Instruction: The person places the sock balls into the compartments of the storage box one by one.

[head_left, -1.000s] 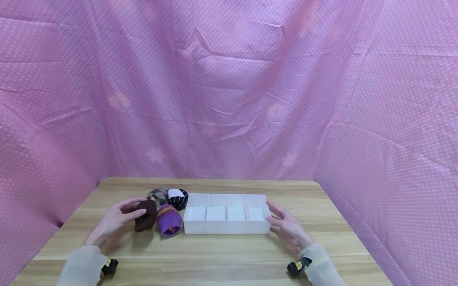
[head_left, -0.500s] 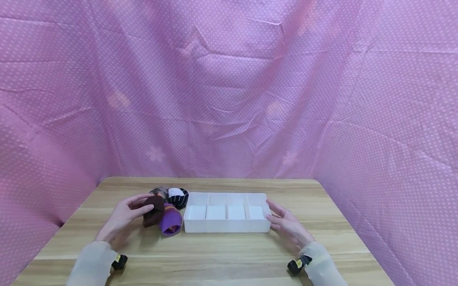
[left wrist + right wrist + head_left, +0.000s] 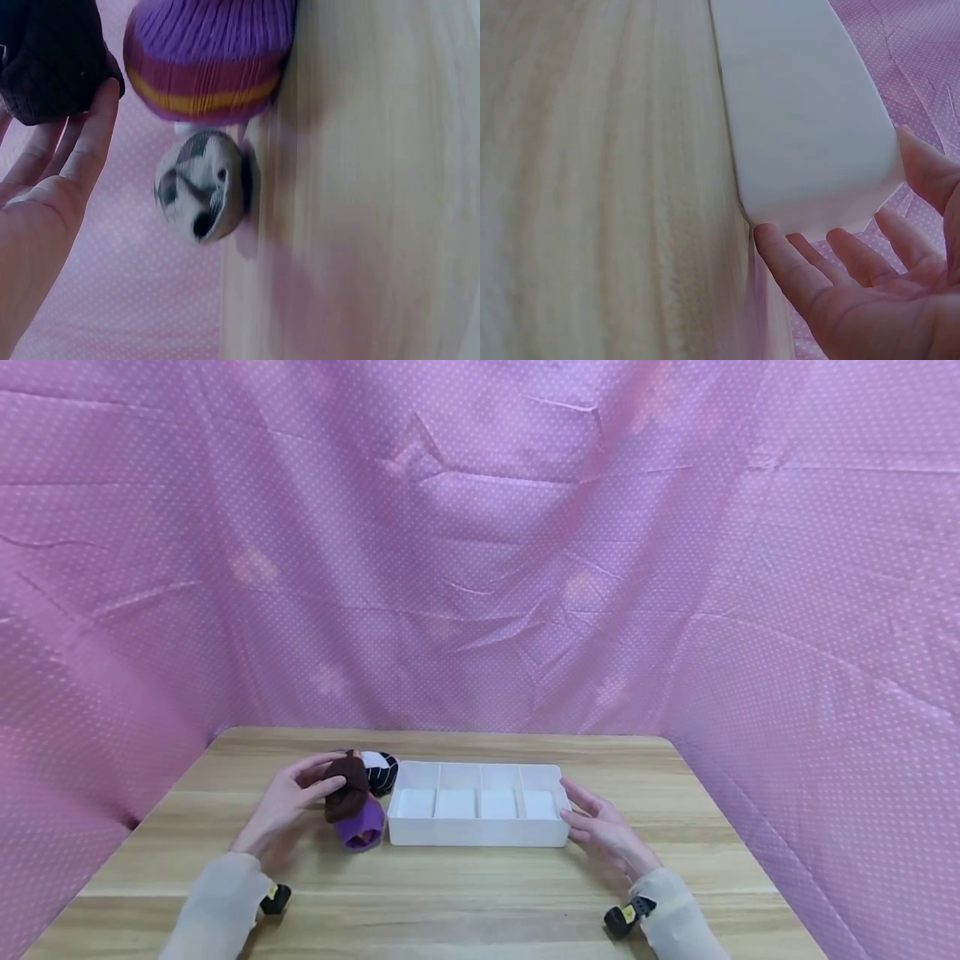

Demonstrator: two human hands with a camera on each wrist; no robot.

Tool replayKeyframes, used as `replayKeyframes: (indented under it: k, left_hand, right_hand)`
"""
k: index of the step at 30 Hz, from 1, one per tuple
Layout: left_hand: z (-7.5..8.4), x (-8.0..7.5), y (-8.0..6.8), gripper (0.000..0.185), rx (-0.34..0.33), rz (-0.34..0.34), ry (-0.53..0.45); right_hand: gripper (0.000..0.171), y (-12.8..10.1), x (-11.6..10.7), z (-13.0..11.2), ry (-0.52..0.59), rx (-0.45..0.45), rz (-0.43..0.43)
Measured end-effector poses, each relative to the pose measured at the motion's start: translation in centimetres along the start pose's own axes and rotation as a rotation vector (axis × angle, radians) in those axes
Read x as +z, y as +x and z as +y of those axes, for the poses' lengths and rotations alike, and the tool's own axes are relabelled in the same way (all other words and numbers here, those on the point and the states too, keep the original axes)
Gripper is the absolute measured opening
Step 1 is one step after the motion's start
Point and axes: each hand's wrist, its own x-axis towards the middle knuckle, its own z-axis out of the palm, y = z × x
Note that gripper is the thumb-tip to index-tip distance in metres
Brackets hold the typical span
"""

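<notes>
- Two bare hands work at a wood-grain table [image 3: 450, 893]; clock positions are read in the head view around the white four-compartment tray [image 3: 477, 833].
- Nine o'clock: the left hand [image 3: 288, 796] holds a dark brown rolled sock [image 3: 347, 789] between thumb and fingertips; the left wrist view shows that sock raised off the tabletop.
- Nine o'clock, nearer the tray: a purple rolled sock [image 3: 362, 825] with maroon and yellow bands, partly covered by the brown one.
- Between nine and ten o'clock: a black-and-white rolled sock [image 3: 384, 774], just beside the tray's corner.
- Six o'clock of the purple sock in the left wrist view: a grey patterned rolled sock [image 3: 199, 187], largely hidden in the head view.
- Three o'clock: the right hand [image 3: 607, 837], digits spread, fingertips touching the tray's end wall.
- Eight and four o'clock: black wrist devices [image 3: 619, 924] with yellow labels [image 3: 627, 913]; any lettering is too small to read.
- Twelve o'clock: pink polka-dot cloth [image 3: 480, 568] hangs beyond the table.
</notes>
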Motion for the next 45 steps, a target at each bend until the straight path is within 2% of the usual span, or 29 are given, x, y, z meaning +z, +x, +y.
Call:
replayKeyframes:
  k: [9,13,19,24,30,37,41,45]
  left_hand:
    - [0.3,1.0,0.9,0.052,-0.028,0.02,0.034]
    - [0.5,1.5,1.4,0.051,-0.007,0.025,0.044]
    - [0.6,2.8,2.1,0.049,0.045,0.018,-0.018]
    - [0.9,3.8,2.6,0.046,0.083,0.031,0.045]
    - [1.1,4.6,3.2,0.047,0.086,0.031,0.074]
    - [0.8,5.9,3.5,0.047,0.08,0.021,0.068]
    - [0.7,6.6,3.9,0.045,0.099,0.023,0.076]
    - [0.8,7.2,4.3,0.044,0.13,-0.002,0.059]
  right_hand:
    - [0.074,0.3,-0.1,0.1,0.013,0.001,-0.025]
    - [0.075,0.5,-0.2,0.1,0.037,0.013,-0.019]
    - [0.076,0.5,-0.1,0.0,0.025,0.014,-0.012]
    - [0.075,0.4,-0.2,0.2,0.029,0.012,0.002]
    - [0.076,0.6,-0.1,0.4,0.068,0.005,-0.011]
    - [0.074,0.6,-0.2,0.5,0.019,0.001,-0.006]
    - [0.073,0.5,-0.3,0.5,0.002,0.004,0.006]
    - [0.073,0.4,-0.3,0.4,-0.002,0.008,0.007]
